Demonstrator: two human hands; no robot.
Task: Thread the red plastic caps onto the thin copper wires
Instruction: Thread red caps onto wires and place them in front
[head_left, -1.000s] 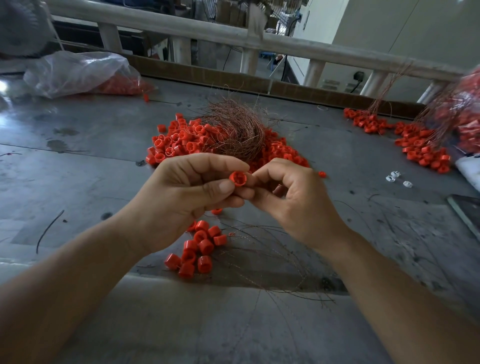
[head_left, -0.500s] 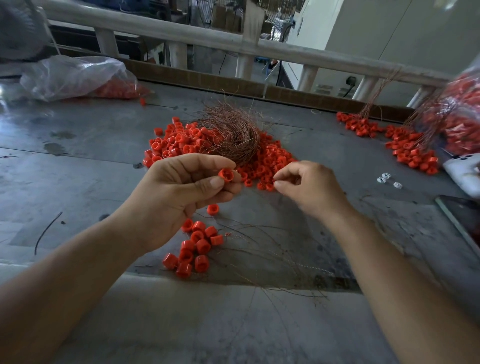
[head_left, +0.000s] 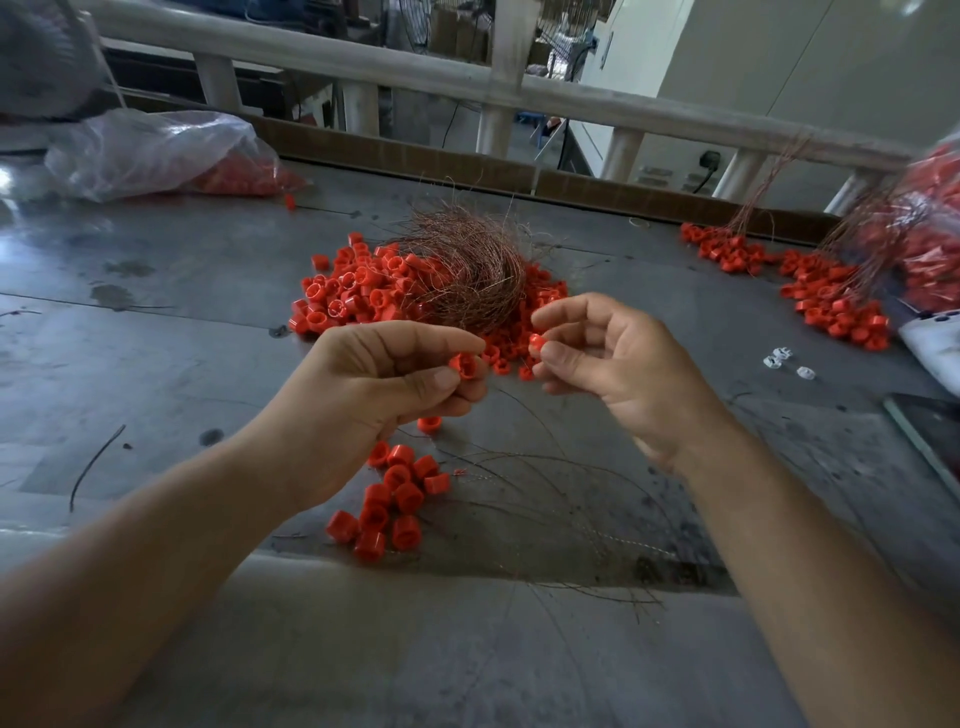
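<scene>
Red caps: left hand pinches 1, right hand 1, hands apart over table.

Bag of caps blurred, cropped at right edge; dark flat slab cropped too.

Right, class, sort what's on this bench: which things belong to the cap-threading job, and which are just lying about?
Job in hand:
- left hand pinching a red cap
- right hand pinching a second cap
- cap pile
- copper wire bundle
- near caps with loose wires

Lying about:
- white plastic bits
- black wire scrap
- railing
</scene>
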